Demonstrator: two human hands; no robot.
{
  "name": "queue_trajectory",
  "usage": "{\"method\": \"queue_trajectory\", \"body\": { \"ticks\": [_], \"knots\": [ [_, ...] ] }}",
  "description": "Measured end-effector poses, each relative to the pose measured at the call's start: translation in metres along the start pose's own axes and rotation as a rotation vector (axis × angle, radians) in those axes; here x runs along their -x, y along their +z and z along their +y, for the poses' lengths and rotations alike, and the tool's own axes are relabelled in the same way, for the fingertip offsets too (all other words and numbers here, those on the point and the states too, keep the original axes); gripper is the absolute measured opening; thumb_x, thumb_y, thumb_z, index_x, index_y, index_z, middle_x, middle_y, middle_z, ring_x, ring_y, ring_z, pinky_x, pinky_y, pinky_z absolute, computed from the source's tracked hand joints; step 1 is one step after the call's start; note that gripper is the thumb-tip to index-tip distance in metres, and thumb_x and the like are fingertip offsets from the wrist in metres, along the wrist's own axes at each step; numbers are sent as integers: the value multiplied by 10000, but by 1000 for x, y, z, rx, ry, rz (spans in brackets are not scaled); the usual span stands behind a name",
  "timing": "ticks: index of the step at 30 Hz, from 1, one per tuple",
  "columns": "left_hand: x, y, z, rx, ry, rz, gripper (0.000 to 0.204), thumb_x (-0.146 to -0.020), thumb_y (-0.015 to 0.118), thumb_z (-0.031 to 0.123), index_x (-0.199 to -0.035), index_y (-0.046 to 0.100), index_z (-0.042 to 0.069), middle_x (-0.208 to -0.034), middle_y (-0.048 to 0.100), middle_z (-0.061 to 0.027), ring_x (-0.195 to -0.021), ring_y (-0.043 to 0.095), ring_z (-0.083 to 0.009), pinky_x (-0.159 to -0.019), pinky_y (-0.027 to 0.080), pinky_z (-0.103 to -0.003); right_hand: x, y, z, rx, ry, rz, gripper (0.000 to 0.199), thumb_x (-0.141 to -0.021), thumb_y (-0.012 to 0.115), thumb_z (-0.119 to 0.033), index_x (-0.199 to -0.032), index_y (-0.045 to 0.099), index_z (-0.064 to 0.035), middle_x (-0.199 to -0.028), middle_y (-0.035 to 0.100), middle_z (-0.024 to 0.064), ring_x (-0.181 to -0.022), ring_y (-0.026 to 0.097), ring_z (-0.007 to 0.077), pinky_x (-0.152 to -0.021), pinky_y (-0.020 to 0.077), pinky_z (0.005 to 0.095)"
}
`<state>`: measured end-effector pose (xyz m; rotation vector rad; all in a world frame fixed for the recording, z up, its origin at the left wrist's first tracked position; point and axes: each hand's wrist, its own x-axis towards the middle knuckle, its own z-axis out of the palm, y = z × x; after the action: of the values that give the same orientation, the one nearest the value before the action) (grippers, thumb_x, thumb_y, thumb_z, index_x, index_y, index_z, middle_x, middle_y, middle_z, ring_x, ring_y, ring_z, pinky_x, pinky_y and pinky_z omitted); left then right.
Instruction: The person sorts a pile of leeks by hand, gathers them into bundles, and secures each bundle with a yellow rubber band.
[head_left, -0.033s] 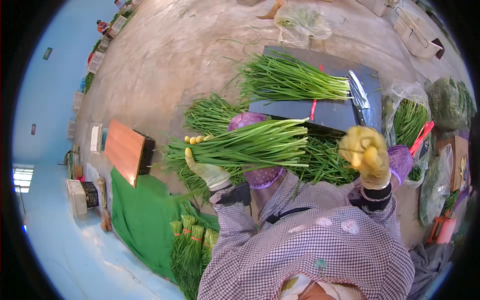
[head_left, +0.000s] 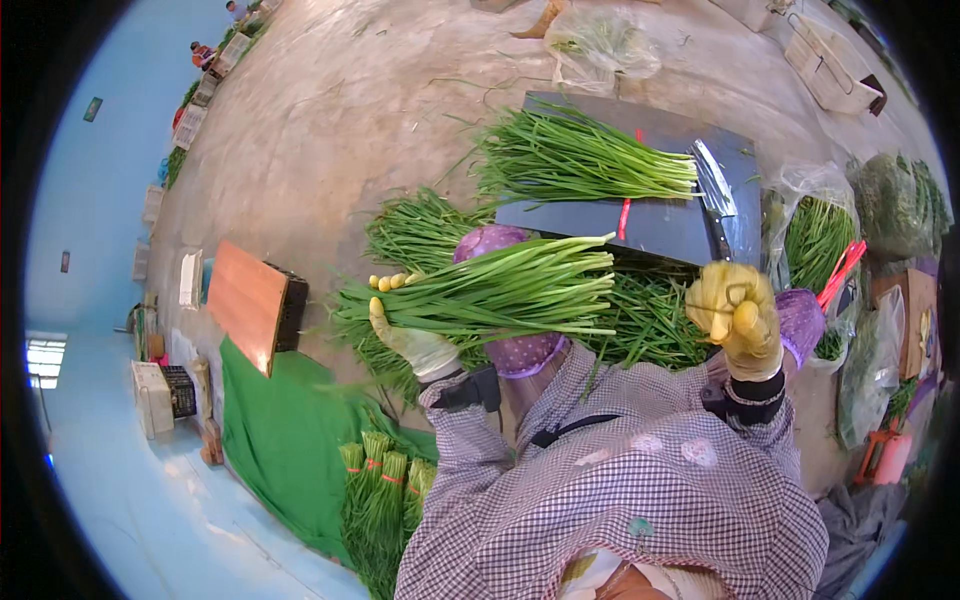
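Note:
My left hand [head_left: 410, 345], in a pale glove with yellow fingertips, is closed around a loose bunch of garlic chives [head_left: 500, 290], its white cut ends to the right. Over my right knee, my right hand [head_left: 738, 310] in a yellowed glove has its fingers curled in; whatever may be inside them is hidden. Beyond both hands, a second bunch of garlic chives [head_left: 590, 155] lies across a dark board [head_left: 560, 218], over a red strip [head_left: 625, 215]. A knife [head_left: 714, 190] with a black handle rests beside the white ends of that bunch.
Loose chives [head_left: 650, 320] lie between my knees, with more [head_left: 420, 230] left of the board. Tied bundles [head_left: 380, 500] stand by a green cloth [head_left: 270, 440]. At right are bagged chives [head_left: 822, 235] and red strips [head_left: 843, 272]. Distant people [head_left: 203, 54] are near crates.
My right hand has shifted slightly right and down, and its curled fingers show more sharply. The left hand and its bunch have hardly moved.

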<state>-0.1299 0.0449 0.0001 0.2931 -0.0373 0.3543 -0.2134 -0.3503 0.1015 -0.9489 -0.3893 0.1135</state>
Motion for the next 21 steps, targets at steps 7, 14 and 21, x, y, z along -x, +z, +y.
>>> {"method": "queue_trajectory", "body": {
  "ticks": [7, 14, 21],
  "knots": [
    [-7, -26, -3, 86, -49, 82, 170, -952, 625, 159, -1104, 629, 83, -964, 618, -35, -918, 577, -184, -916, 510, -370, 41, -62, 98, 1610, 144, -93, 234, -964, 657, -170, -1164, 694, -56, -958, 681, 62, -834, 661, 254, -723, 555, 339],
    [-13, -18, -4, 91, -66, -1, 128, -951, 627, 140, -1061, 625, 76, -921, 585, -25, -885, 557, -172, -886, 499, -363, -40, -44, 122, 1446, -245, 239, 219, -953, 672, -266, -1052, 741, -84, -1006, 698, 77, -950, 655, 291, -821, 524, 416],
    [-12, -5, -3, 118, -75, -51, 117, -968, 589, 154, -1064, 614, 94, -894, 556, 2, -849, 528, -154, -869, 489, -350, -61, -38, 145, 1133, 97, 59, 269, -967, 678, -304, -1068, 751, -66, -1004, 737, 106, -952, 679, 294, -833, 526, 397]
  ]
}}
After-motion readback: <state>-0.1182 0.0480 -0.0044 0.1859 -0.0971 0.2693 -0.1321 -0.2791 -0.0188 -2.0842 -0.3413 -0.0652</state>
